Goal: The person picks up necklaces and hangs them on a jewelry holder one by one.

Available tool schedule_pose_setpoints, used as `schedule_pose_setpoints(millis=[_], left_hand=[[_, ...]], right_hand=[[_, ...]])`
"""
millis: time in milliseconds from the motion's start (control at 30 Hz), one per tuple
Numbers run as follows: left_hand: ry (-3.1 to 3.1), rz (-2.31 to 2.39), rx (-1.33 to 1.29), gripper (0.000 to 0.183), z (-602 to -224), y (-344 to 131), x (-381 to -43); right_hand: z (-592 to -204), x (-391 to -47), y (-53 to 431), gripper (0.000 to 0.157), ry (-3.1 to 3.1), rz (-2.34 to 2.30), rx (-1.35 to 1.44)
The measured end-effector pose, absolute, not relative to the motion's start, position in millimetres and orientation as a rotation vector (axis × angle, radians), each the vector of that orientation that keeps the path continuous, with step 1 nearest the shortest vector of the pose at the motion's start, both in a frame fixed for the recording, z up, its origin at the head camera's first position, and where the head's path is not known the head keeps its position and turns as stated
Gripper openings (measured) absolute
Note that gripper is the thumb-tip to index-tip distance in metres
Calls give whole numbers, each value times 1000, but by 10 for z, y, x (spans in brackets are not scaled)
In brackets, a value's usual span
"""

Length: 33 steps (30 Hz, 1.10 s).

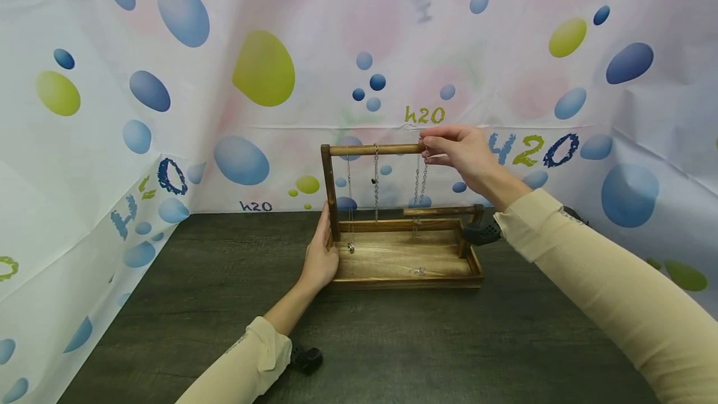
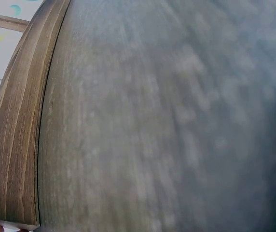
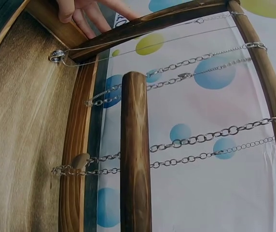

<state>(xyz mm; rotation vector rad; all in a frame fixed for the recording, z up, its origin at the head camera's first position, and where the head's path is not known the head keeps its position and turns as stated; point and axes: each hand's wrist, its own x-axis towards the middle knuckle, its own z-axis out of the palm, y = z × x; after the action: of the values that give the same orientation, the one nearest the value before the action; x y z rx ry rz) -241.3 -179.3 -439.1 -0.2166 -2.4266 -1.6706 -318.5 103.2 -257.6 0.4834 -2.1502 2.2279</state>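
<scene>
A wooden jewelry stand [image 1: 404, 283] has a tray base, a tall upper bar [image 1: 356, 150] and a shorter lower bar [image 1: 443, 211]. My right hand [image 1: 457, 148] pinches a silver chain necklace [image 3: 208, 138] at the free right end of the upper bar. This necklace hangs down with a round pendant [image 3: 81, 161] at its bottom. My left hand [image 1: 321, 262] rests against the stand's left side, its fingers straight along it. Farther left on the bar hang another chain necklace [image 1: 376, 186] and a thin necklace [image 1: 349, 204] with ring-like pendants [image 3: 57, 56].
Small silvery jewelry [image 1: 417, 271] lies in the tray near its front rim. The stand is on a dark wood-grain table [image 1: 224, 304]. Behind it hangs a white curtain [image 1: 336, 36] with colored spots. A black wrist device [image 1: 307, 360] is beside the left sleeve.
</scene>
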Motion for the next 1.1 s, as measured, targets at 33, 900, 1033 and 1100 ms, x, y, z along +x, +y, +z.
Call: schedule_pose_setpoints(millis=[33,900,1033,1100], left_hand=[[-2430,-1674,-211,103,-4390,-1796,-2410],[-2441,-1677,-225,103,-4402,-1836,-2379],[-2446,-1669,-231,103,-4399,-1840,-2371],[-2447,-1665,-237,103,-4400,-1843,-2370]], right_hand=[[-2578,-3184,1019,20,-2159,2219,482],[-2629,-3092,720,24,-2173,2219,493],[-2647,-3068,700,26,-2173,2239,497],[-2658,-3056,691,26,-2171,2240,497]])
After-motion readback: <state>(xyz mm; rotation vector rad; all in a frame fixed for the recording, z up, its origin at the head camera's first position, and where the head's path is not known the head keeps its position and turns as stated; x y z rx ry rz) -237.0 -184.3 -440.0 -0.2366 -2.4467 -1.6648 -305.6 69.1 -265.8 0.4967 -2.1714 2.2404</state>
